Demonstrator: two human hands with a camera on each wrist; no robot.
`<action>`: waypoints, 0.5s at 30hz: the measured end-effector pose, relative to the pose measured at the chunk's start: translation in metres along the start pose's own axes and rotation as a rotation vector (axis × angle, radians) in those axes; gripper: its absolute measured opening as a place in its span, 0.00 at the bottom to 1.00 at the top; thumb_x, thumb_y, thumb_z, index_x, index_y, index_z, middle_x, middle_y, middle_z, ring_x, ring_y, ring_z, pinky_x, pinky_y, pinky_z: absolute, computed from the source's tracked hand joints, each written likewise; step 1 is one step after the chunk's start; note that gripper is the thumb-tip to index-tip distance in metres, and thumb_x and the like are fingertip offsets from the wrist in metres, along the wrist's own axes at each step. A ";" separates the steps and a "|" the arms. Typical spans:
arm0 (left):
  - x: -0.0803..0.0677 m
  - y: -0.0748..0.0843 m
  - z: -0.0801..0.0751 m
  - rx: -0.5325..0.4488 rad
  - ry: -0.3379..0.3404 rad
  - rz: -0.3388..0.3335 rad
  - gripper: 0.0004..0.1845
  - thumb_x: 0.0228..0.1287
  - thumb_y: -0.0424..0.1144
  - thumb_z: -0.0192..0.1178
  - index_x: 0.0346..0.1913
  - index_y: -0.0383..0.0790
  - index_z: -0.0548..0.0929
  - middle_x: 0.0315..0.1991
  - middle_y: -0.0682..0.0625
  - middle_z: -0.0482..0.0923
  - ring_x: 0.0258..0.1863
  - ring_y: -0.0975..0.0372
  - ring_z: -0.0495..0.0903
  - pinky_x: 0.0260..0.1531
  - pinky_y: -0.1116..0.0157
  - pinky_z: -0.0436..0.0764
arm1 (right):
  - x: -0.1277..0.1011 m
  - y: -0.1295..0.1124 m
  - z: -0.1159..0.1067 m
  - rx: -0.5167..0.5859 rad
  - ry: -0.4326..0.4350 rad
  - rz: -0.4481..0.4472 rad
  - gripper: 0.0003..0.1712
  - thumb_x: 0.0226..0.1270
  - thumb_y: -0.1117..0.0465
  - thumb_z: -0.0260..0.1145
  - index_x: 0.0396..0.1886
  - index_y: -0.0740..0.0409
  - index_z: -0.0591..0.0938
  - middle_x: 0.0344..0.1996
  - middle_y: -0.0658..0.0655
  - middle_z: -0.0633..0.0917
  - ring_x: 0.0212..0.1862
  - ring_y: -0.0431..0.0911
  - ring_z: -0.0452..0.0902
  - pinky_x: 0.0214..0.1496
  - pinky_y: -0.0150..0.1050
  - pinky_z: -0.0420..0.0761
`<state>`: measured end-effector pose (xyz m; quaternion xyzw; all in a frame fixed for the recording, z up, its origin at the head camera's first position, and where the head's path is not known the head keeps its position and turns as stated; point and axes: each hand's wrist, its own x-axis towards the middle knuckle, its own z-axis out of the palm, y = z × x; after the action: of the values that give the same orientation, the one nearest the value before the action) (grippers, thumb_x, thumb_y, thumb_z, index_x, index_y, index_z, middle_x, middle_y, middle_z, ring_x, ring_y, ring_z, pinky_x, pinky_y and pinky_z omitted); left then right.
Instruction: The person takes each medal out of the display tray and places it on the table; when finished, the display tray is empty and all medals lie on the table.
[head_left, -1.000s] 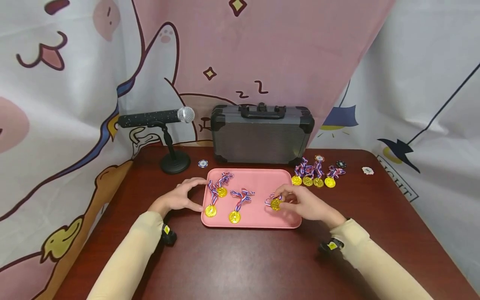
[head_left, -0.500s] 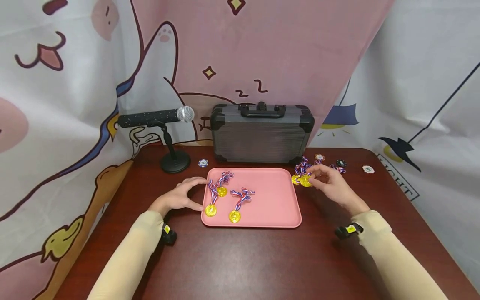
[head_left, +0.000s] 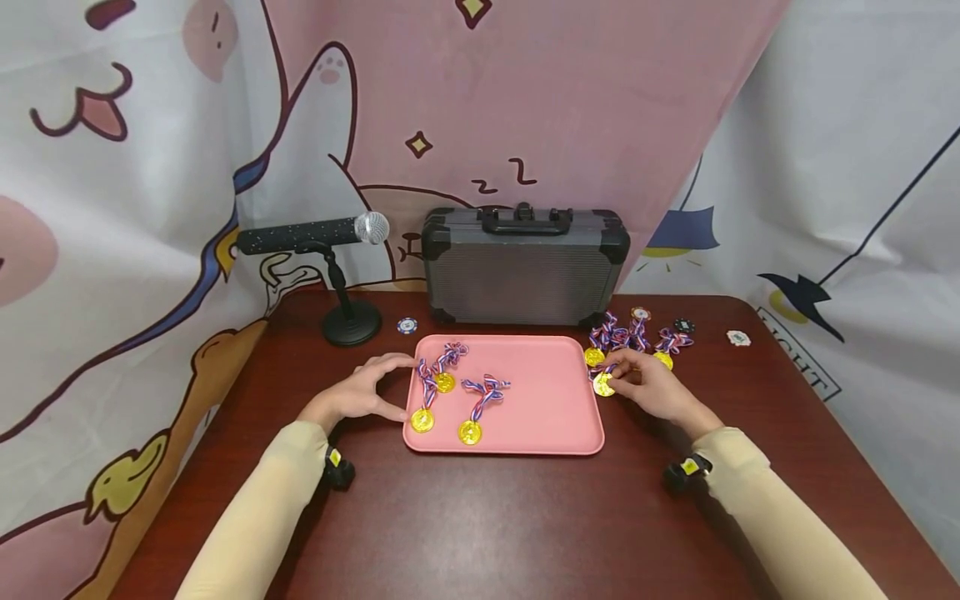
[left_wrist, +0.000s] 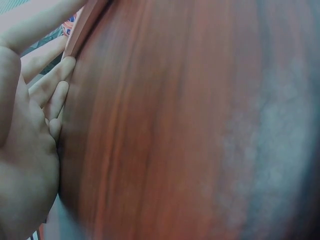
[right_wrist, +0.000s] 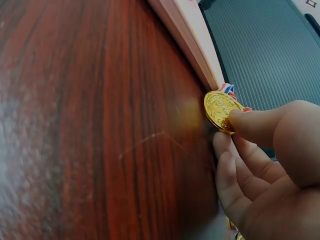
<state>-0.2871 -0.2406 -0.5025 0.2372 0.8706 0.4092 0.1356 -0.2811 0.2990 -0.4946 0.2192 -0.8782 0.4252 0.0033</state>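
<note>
My right hand (head_left: 654,385) pinches a gold medal (head_left: 603,384) between thumb and fingers, just off the right edge of the pink tray (head_left: 543,442). In the right wrist view the thumb presses on the medal's face (right_wrist: 220,110), and its red, white and blue ribbon (right_wrist: 228,89) trails behind. At the tray's left edge rests my left hand (head_left: 362,392), thumb and fingers spread along the rim. Three ribboned medals lie on the tray: one front left (head_left: 422,419), one behind it (head_left: 445,382), one near the middle (head_left: 470,432).
More medals (head_left: 595,357) with ribbons lie right of the tray, partly hidden by my right hand. Poker chips (head_left: 738,337) are scattered at the back. A metal case (head_left: 525,283) stands behind the tray, and a microphone (head_left: 315,236) on its stand (head_left: 351,323) at back left.
My right hand has carried a medal from over the tray's right side rightward to the other medals, then slightly back toward me beside the tray edge. My left hand stays put.
</note>
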 end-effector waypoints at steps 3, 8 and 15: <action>0.000 0.001 0.000 -0.003 -0.002 0.001 0.48 0.47 0.49 0.84 0.74 0.56 0.74 0.77 0.49 0.65 0.77 0.45 0.55 0.72 0.32 0.48 | 0.000 -0.001 0.000 -0.055 -0.021 -0.009 0.18 0.67 0.73 0.72 0.56 0.65 0.83 0.38 0.59 0.86 0.38 0.46 0.83 0.39 0.32 0.83; 0.000 0.002 0.000 -0.001 0.005 0.002 0.47 0.47 0.50 0.83 0.74 0.55 0.75 0.77 0.48 0.65 0.77 0.45 0.55 0.71 0.32 0.48 | 0.000 -0.007 -0.002 -0.134 -0.050 -0.016 0.20 0.67 0.71 0.74 0.58 0.63 0.83 0.39 0.56 0.86 0.39 0.46 0.84 0.42 0.34 0.84; -0.001 0.002 -0.001 0.011 0.007 0.008 0.47 0.47 0.50 0.84 0.74 0.55 0.75 0.77 0.48 0.66 0.76 0.45 0.56 0.71 0.32 0.49 | -0.002 -0.017 -0.009 -0.218 -0.048 -0.011 0.22 0.66 0.67 0.76 0.59 0.59 0.83 0.38 0.55 0.86 0.37 0.46 0.83 0.36 0.36 0.82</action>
<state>-0.2862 -0.2404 -0.5003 0.2401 0.8723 0.4057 0.1295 -0.2744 0.2969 -0.4763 0.2326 -0.9178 0.3217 0.0084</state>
